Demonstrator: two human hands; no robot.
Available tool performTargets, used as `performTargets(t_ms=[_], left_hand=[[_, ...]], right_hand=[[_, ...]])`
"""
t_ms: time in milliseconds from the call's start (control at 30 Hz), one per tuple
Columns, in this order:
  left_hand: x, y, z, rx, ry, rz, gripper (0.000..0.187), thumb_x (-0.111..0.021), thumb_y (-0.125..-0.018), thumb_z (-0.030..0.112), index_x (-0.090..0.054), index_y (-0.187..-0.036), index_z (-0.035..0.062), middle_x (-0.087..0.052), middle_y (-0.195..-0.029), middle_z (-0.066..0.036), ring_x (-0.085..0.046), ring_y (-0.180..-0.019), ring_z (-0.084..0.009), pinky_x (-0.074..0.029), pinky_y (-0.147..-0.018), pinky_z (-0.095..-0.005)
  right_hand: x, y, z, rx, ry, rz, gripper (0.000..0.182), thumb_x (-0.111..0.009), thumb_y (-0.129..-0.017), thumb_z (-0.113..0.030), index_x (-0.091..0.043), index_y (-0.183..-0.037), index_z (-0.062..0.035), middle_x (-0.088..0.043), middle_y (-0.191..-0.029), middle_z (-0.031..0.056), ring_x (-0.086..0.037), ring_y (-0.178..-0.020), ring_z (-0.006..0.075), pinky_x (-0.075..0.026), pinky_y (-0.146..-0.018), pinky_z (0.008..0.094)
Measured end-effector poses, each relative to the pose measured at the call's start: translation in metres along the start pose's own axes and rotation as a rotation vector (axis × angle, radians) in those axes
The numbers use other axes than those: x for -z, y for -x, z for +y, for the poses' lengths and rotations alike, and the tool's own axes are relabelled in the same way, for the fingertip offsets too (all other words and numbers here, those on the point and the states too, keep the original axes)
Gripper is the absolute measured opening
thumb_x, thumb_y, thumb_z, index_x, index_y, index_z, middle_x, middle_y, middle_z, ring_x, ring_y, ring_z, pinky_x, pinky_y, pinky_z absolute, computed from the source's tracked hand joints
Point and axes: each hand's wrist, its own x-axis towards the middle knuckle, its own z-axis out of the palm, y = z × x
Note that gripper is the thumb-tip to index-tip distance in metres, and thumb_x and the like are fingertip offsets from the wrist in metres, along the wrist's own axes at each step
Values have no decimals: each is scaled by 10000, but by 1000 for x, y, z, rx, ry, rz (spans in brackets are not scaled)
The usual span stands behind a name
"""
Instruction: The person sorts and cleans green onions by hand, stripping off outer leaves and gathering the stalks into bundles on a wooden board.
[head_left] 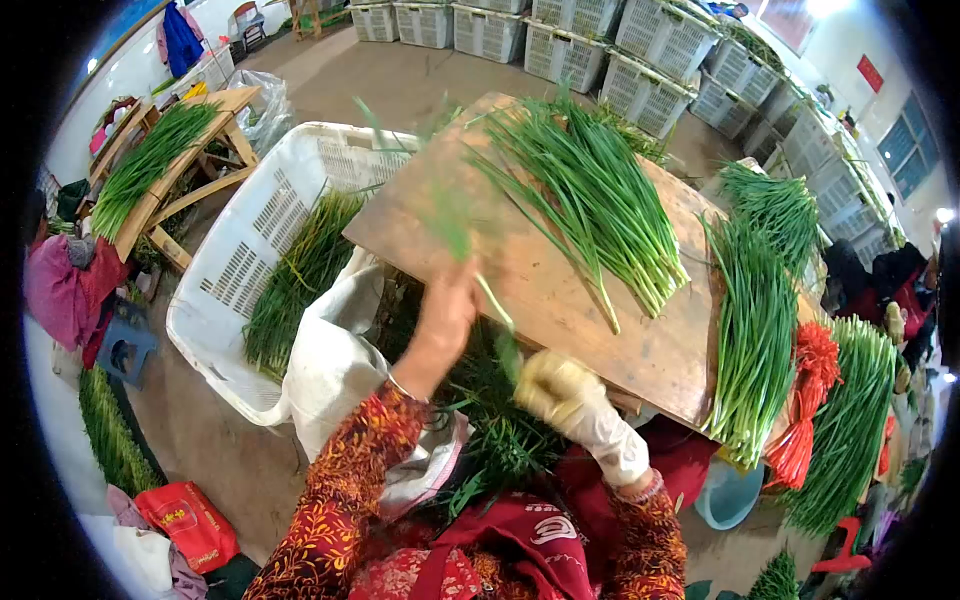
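My left hand [440, 320] is bare and smeared by motion at the near left edge of the wooden board [400, 215]. Its fingers are closed around a few chives, whose blurred green leaves [450, 222] stick up above it. A pale stalk [495, 303] slants down from there toward my right hand [570, 400]. That hand wears a whitish glove with yellowed fingers, which are curled; what they hold is hidden. A green leaf [508, 356] lies right beside the glove's fingertips. On the board rests a large spread of chives [600, 205], white ends toward the right.
Left of the board stands a white plastic crate [225, 285] with chives and a white sack [325, 350]. Tied bundles [750, 340] and red ties [805, 385] lie at the right. A blue bucket [728, 495] is below. Stacked crates [565, 55] line the back.
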Motion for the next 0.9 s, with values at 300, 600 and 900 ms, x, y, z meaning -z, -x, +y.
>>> performTargets(t_ms=[300, 600, 900], left_hand=[[-8, 6, -15, 367, 288, -143, 299, -534, -865, 229, -505, -1094, 39, -523, -782, 17, -433, -576, -51, -450, -588, -254], [-52, 14, -34, 451, 187, -285, 337, -536, -867, 286, -505, -1118, 63, -450, -689, 63, -381, -517, -28, -385, -505, -200], [-56, 24, -29, 248, -83, -205, 146, -554, -856, 247, -554, -894, 106, -443, -654, 85, -408, -549, -18, -336, -476, -192]], right_hand=[[68, -24, 48, -393, 706, 263, 182, -641, -739, -222, -597, -794, -55, -595, -702, 116, -578, -660, 285, -439, -573, 375], [45, -9, 17, -571, -677, 183, 225, -536, -864, -239, -580, -883, -19, -560, -687, -2, -447, -565, 58, -356, -521, 172], [18, -18, 4, -297, -428, 622, 181, -621, -803, -123, -577, -923, 6, -582, -756, 38, -542, -672, 87, -453, -597, 222]])
